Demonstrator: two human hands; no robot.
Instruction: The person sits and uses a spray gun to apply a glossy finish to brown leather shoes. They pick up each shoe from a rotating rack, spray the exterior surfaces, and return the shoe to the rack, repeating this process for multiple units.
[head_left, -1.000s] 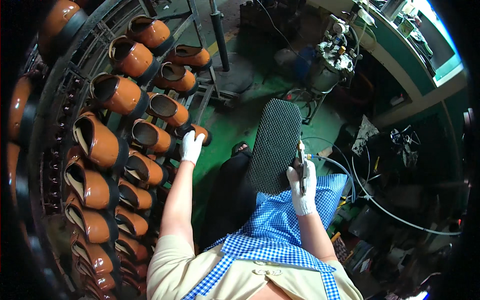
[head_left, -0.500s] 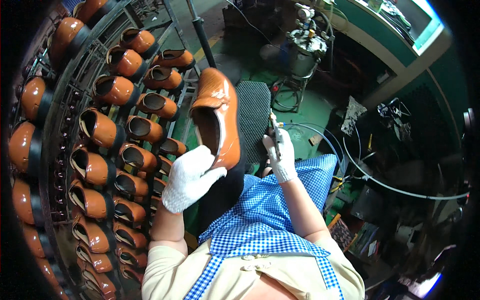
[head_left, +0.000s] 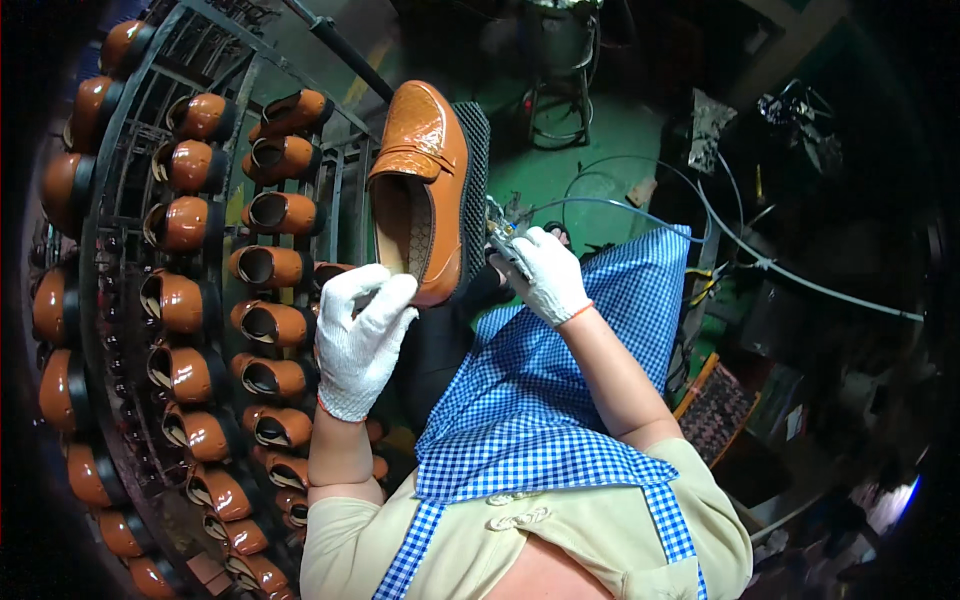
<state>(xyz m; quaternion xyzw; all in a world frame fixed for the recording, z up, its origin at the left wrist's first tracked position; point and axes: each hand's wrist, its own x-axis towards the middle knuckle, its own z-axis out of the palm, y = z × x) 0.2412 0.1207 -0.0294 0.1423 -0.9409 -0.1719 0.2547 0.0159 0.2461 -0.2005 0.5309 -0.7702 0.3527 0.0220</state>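
My left hand [head_left: 362, 338], in a white knitted glove, grips the heel of a glossy tan loafer [head_left: 422, 185] and holds it up with its opening facing me and its toe pointing away. A dark textured sole shows along the shoe's right side. My right hand [head_left: 546, 273], also gloved, holds a small metal tool [head_left: 503, 232] with a thin hose, its tip close to the shoe's right edge near the heel.
A tall dark metal rack [head_left: 118, 290] filled with several matching tan shoes curves along the left. A blue checked apron [head_left: 560, 390] covers my lap. Hoses [head_left: 720, 235] run over the green floor to the right, beside dark cluttered equipment and a metal stand [head_left: 560, 90].
My left hand took a shoe from the rack and raised it in front of me. My right hand with the tool rose and came up against the shoe's side.
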